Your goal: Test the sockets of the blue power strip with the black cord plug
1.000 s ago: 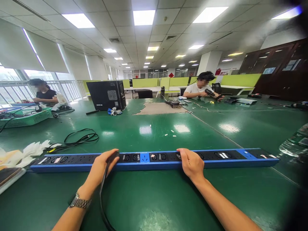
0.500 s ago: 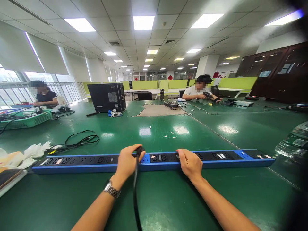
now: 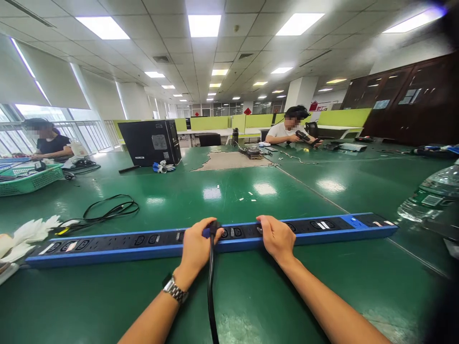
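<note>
A long blue power strip (image 3: 143, 255) with a black socket face lies across the green table in front of me. My left hand (image 3: 195, 243), a metal watch on its wrist, is closed on a black power plug (image 3: 214, 227). The plug is over a blue socket section near the strip's middle; I cannot tell whether it sits in the socket. Its thick black cable (image 3: 211, 291) hangs down towards me. My right hand (image 3: 278, 239) is closed at the strip, right of the plug. A small greyish end shows by its fingers, too little to name.
A coiled thin black cable (image 3: 111, 210) lies behind the strip's left part, near white gloves (image 3: 32, 234). Further back are a black computer case (image 3: 150, 143) and a green basket (image 3: 39, 179). A water bottle (image 3: 430, 191) lies right. Two people sit at the table's far sides.
My left hand has moved right along the strip with the plug, now covering the blue socket section that showed before. My right hand stays at about the same part. The view has turned slightly.
</note>
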The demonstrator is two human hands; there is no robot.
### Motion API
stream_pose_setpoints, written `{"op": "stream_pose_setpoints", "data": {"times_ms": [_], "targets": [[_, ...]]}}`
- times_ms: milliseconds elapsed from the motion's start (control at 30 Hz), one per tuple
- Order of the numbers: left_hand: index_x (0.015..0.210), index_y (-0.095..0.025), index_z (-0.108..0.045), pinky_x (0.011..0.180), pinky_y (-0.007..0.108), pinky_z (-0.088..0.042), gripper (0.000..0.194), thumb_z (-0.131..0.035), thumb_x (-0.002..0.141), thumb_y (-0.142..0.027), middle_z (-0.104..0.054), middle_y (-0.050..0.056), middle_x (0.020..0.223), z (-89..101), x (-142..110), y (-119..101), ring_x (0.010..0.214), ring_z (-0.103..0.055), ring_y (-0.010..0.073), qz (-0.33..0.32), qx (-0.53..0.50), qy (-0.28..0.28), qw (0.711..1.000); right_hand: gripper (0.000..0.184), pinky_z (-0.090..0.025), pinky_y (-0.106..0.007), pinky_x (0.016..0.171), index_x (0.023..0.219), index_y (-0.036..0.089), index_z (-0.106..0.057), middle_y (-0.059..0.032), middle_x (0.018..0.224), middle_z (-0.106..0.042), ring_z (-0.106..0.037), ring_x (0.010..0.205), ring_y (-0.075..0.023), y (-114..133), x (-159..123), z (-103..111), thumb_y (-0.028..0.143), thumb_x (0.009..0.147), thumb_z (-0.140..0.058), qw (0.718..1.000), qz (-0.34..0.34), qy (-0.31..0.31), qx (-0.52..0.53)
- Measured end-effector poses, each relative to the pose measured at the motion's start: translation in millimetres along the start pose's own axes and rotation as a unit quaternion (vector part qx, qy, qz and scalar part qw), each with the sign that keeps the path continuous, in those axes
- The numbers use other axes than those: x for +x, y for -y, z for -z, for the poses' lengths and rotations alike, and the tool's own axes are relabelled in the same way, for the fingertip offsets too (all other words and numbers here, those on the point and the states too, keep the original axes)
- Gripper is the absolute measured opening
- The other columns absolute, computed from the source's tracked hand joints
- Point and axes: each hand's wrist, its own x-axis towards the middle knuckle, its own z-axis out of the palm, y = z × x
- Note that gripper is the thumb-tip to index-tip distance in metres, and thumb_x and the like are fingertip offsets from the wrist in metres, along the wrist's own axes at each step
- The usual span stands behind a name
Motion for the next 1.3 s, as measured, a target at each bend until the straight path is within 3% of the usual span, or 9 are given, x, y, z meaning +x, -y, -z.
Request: {"op": "stream_pose_setpoints", "data": {"times_ms": [167,267,533,667,900,1000,1067,1133,1300], "targets": [[0.101,-0.024,-0.07,0.075,0.031,-0.051,0.024,-0.072,0.079,-0.032,-0.076,0.005,0.092,-49.2,10.3,-41.4,0.084,-0.069,0.0212,-0.007,0.022,0.043,0.999,0.05,-0.041,-0.026,0.069,0.085,0.022,-0.073,-0.0034,0.086,-0.075,-0.067,0.078,-0.0177,0.3,-0.6,1.9,0.042,0.096,-0.029,1.0,0.011,0.0,-0.001],[0.102,-0.024,-0.07,0.07,0.032,-0.05,0.024,-0.07,0.08,-0.033,-0.076,0.006,0.088,-67.2,15.5,-52.0,0.08,-0.069,0.0235,0.002,0.039,0.04,0.998,0.051,-0.04,-0.026,0.066,0.083,0.022,-0.073,-0.0032,0.084,-0.075,-0.067,0.077,-0.0174,1.3,-0.3,3.0,0.042,0.096,-0.028,1.0,0.016,0.001,0.002],[0.102,-0.026,-0.068,0.079,0.033,-0.048,0.02,-0.062,0.082,-0.024,-0.073,0.004,0.094,-74.9,16.5,-55.5,0.088,-0.065,0.0223,-0.053,0.069,0.07,0.994,0.053,-0.041,-0.026,0.067,0.085,0.023,-0.073,-0.0041,0.082,-0.074,-0.066,0.077,-0.0182,0.1,-1.5,4.6,0.045,0.096,-0.027,1.0,0.005,0.01,0.027],[0.1,-0.024,-0.065,0.082,0.034,-0.047,0.021,-0.057,0.082,-0.017,-0.072,0.005,0.096,-80.6,9.1,-55.7,0.09,-0.063,0.0224,-0.05,0.064,0.047,0.996,0.054,-0.042,-0.026,0.067,0.083,0.022,-0.073,-0.0041,0.081,-0.074,-0.066,0.077,-0.0185,-1.0,-2.3,5.9,0.046,0.096,-0.027,0.999,0.008,0.013,0.032],[0.092,-0.022,-0.065,0.077,0.034,-0.05,0.012,-0.062,0.081,-0.021,-0.072,0.004,0.081,-80.6,10.6,-52.7,0.081,-0.066,0.0221,-0.038,0.021,0.023,0.999,0.05,-0.04,-0.026,0.067,0.085,0.022,-0.073,-0.0031,0.084,-0.075,-0.067,0.078,-0.0175,-5.0,-2.2,1.2,0.043,0.097,-0.029,1.0,0.004,0.009,0.002],[0.11,-0.019,-0.059,0.074,0.027,-0.052,0.021,-0.052,0.092,-0.028,-0.072,0.006,0.093,-66.6,21.7,-49.5,0.083,-0.068,0.017,-0.003,-0.058,-0.062,0.996,0.048,-0.04,-0.026,0.066,0.085,0.022,-0.074,-0.0033,0.086,-0.075,-0.067,0.077,-0.0169,-6.6,-2.3,0.3,0.042,0.096,-0.032,1.0,0.011,0.007,-0.007],[0.113,-0.017,-0.057,0.077,0.027,-0.053,0.027,-0.049,0.094,-0.035,-0.072,0.008,0.097,-43.4,25.4,-36.4,0.086,-0.068,0.0164,0.016,-0.117,-0.131,0.984,0.048,-0.041,-0.025,0.067,0.086,0.022,-0.074,-0.0032,0.087,-0.075,-0.067,0.077,-0.0168,-7.2,-2.6,0.6,0.042,0.096,-0.031,1.0,0.014,0.003,-0.007],[0.107,-0.018,-0.06,0.081,0.029,-0.053,0.028,-0.056,0.089,-0.04,-0.072,0.007,0.097,-9.2,20.7,-10.9,0.087,-0.068,0.0182,0.014,-0.117,-0.148,0.982,0.049,-0.042,-0.025,0.068,0.086,0.023,-0.074,-0.0027,0.087,-0.075,-0.067,0.078,-0.0168,-7.6,-2.8,0.8,0.042,0.096,-0.03,1.0,0.017,0.0,-0.004],[0.11,-0.02,-0.064,0.087,0.037,-0.053,0.038,-0.052,0.088,-0.049,-0.073,0.007,0.102,80.2,-18.9,70.3,0.092,-0.069,0.024,0.051,0.058,-0.139,0.987,0.048,-0.042,-0.026,0.065,0.085,0.024,-0.074,-0.002,0.087,-0.076,-0.068,0.078,-0.0174,-7.9,-2.5,-1.3,0.043,0.095,-0.032,1.0,0.01,0.002,-0.01]]}}
